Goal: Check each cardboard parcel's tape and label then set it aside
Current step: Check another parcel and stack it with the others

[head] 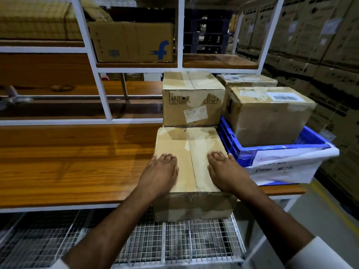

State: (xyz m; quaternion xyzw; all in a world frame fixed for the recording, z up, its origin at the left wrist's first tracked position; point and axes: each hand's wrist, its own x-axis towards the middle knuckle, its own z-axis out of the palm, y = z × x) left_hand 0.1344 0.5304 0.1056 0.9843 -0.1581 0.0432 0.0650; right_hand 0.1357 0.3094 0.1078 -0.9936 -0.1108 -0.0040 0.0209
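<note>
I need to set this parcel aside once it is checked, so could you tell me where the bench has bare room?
The wooden bench top lies bare left of the near parcel under the left hand and right hand. The right end is crowded: a second parcel directly behind, and the blue crate alongside, holding a barcoded parcel.

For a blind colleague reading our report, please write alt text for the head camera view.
Both hands, left hand and right hand, rest flat on top of a taped cardboard parcel at the edge of a wooden table. Behind it stands another labelled parcel, and beside it a blue crate holding a barcoded box.
</note>
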